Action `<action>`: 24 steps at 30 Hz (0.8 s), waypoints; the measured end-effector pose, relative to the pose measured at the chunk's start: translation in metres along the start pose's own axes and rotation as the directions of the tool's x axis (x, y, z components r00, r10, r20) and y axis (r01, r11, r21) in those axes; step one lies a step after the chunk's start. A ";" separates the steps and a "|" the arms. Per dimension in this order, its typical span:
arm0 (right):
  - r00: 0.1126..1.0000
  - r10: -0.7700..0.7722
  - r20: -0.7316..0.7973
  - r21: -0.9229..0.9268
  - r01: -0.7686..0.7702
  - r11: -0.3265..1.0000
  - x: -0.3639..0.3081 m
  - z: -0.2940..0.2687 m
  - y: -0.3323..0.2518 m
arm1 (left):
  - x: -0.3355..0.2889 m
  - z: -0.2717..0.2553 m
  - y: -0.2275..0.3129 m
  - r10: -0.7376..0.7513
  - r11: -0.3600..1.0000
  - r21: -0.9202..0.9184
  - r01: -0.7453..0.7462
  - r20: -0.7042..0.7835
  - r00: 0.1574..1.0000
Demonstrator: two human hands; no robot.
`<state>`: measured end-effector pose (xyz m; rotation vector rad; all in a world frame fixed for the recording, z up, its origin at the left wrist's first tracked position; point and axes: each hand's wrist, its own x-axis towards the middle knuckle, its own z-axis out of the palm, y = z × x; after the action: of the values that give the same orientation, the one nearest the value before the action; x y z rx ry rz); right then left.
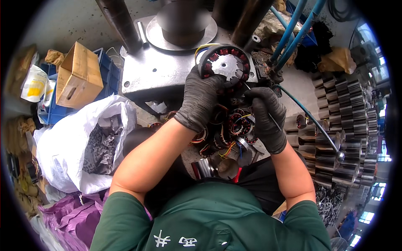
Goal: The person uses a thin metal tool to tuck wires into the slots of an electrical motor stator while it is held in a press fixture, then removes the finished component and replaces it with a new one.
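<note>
My gloved left hand (197,98) is closed on the lower left of a motor stator (228,51), a dark ring with reddish copper windings. It is tilted up over the front edge of a metal press plate (163,79), and yellow and white wires trail from its top left. My gloved right hand (268,117) is closed around a thin metal rod (274,122). The rod's upper end is close to the stator's lower right rim; whether it touches cannot be made out. Below my hands lies a pile of other wound stators (240,122) with coloured leads.
Press columns (121,25) rise behind the plate. On the left are a cardboard box (79,79) and a white sack (63,142) of metal scraps. Shiny metal cylinders (326,138) are stacked at right, with a ball-ended lever (322,129) before them. Blue hoses (293,37) hang at upper right.
</note>
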<state>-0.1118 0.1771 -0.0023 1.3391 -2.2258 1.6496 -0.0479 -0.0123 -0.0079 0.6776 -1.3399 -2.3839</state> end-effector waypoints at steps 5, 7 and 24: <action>0.998 0.059 0.003 0.155 -0.058 0.986 0.000 -0.002 0.004 | 0.008 -0.009 -0.011 0.000 1.000 -0.004 0.000 0.000 1.000; 0.997 0.076 0.002 0.195 -0.075 0.978 -0.001 0.000 0.008 | 0.008 -0.010 -0.011 -0.005 1.000 -0.014 0.005 0.008 1.000; 0.972 0.235 -0.015 0.413 -0.208 0.887 -0.008 0.000 -0.001 | 0.002 -0.004 -0.002 -0.009 1.000 -0.012 0.009 0.025 1.000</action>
<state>-0.1063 0.1823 -0.0061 1.1042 -2.1400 2.3096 -0.0473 -0.0149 -0.0122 0.6546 -1.3339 -2.4132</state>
